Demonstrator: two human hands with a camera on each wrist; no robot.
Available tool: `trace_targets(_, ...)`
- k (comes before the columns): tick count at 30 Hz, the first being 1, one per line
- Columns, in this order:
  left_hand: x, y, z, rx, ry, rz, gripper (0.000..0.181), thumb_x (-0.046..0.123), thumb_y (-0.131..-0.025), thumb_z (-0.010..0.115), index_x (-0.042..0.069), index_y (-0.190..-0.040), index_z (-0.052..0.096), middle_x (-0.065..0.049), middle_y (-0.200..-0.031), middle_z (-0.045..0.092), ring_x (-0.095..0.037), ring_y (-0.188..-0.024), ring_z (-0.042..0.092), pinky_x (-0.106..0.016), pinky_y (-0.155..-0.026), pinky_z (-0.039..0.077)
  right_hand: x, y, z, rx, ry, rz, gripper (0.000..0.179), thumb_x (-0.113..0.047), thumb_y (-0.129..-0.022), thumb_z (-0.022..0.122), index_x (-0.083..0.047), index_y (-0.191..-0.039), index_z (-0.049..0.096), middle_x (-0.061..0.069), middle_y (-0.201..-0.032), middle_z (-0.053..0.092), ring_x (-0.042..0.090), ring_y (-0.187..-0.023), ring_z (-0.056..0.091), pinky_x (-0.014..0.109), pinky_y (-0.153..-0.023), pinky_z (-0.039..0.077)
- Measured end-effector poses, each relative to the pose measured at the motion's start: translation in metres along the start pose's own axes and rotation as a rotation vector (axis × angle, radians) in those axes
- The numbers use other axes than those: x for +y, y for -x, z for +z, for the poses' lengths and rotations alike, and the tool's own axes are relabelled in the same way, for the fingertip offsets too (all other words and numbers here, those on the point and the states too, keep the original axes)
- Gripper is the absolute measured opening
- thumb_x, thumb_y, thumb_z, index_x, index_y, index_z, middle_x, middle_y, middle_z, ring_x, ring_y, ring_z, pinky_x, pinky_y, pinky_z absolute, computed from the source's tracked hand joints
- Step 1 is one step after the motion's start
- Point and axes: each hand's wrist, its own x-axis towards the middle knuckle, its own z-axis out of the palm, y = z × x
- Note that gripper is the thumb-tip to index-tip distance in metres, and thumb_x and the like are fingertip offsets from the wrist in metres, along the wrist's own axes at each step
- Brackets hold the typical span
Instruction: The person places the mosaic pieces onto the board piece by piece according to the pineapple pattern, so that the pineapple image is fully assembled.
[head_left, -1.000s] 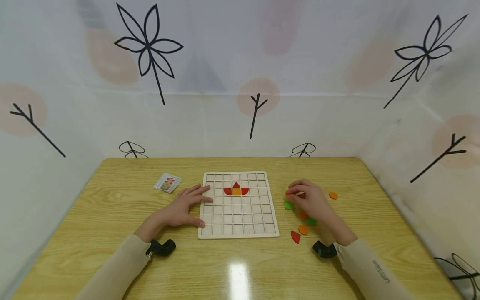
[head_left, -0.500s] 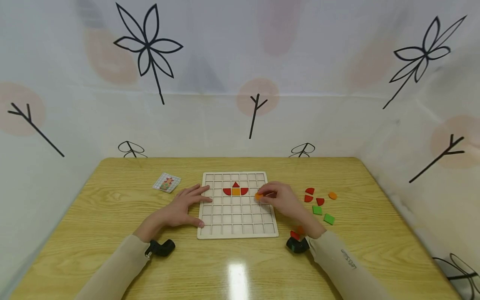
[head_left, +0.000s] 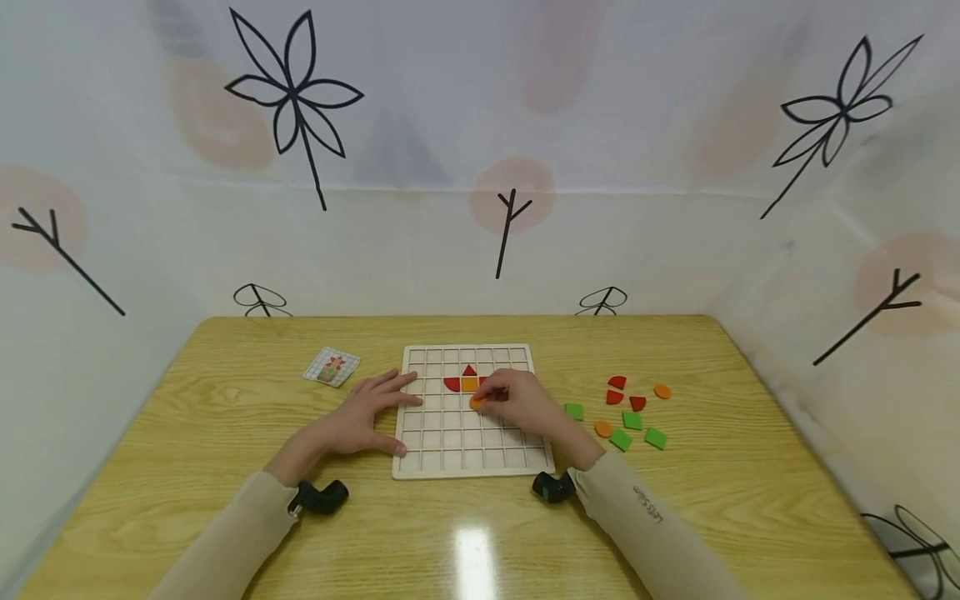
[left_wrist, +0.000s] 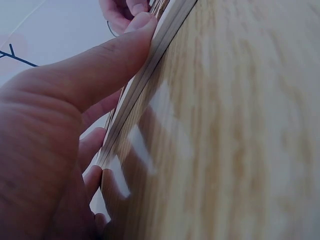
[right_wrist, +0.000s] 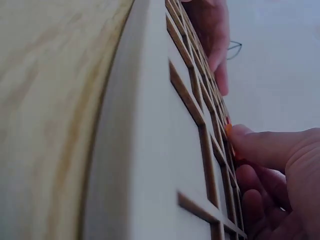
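A pale wooden grid board (head_left: 435,460) lies in the middle of the table. My left hand (head_left: 365,418) rests with spread fingers on its left edge; the left wrist view shows the thumb (left_wrist: 125,47) along the rim. Between thumb and fingertips my right hand (head_left: 519,405) pinches an orange disc (head_left: 476,403), low over the cell below an orange square (head_left: 469,384). That square sits in the grid with a red triangle (head_left: 469,371) above it and a red quarter-round piece (head_left: 452,384) to its left. The red piece on its right is mostly covered by my right hand.
Right of the board lie loose red quarter-round pieces (head_left: 615,398), several green squares (head_left: 632,421) and orange discs (head_left: 662,392). A small pattern card (head_left: 332,367) lies left of the board. Fabric walls stand behind the table and at its sides.
My right hand has picked the orange disc from the loose pieces and carried it left over the board to below the orange square. The left hand stays on the board's edge.
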Motion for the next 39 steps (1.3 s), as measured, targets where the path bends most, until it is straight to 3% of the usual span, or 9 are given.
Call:
trace_targets(9,-0.001,0.001,0.0,-0.006,0.004,-0.025,0.07,0.045,-0.08,0.081,0.017,-0.14,0.058,-0.01,-0.163,0.023,-0.039,-0.15,0.009,-0.067,-0.111,0.009,-0.004,-0.005,0.005,-0.019,0.05,0.058,0.01,-0.013,-0.089,0.076,-0.021,-0.095,0.078,-0.007,-0.096,0.062,0.013,-0.084,0.056,0.03,-0.074,0.049)
trace_targets(24,-0.001,0.0,0.0,-0.001,-0.004,-0.019,0.07,0.045,-0.08,0.081,0.017,-0.14,0.059,-0.01,-0.163,0.024,-0.04,-0.15,0.01,-0.069,-0.11,0.01,-0.012,-0.006,0.005,-0.02,0.081,0.105,0.009,-0.013,-0.089,0.076,-0.019,-0.096,0.079,-0.006,-0.088,0.06,0.014,-0.075,0.052,0.029,-0.067,0.045)
trace_targets(33,0.0,0.0,0.0,-0.006,0.0,-0.02,0.07,0.044,-0.08,0.082,0.017,-0.14,0.058,-0.01,-0.163,0.024,-0.04,-0.149,0.01,-0.069,-0.109,0.01,-0.005,-0.006,0.007,0.017,0.058,0.097,0.011,-0.012,-0.089,0.077,-0.017,-0.098,0.079,-0.006,-0.089,0.064,0.013,-0.077,0.055,0.029,-0.069,0.047)
trace_targets(39,0.0,0.0,0.0,0.001,0.002,-0.013,0.07,0.044,-0.08,0.082,0.016,-0.14,0.059,-0.012,-0.163,0.024,-0.041,-0.149,0.011,-0.07,-0.109,0.01,-0.001,-0.003,-0.01,0.058,-0.023,0.102,0.015,-0.009,-0.09,0.074,-0.013,-0.104,0.076,-0.002,-0.092,0.067,0.016,-0.082,0.061,0.032,-0.072,0.051)
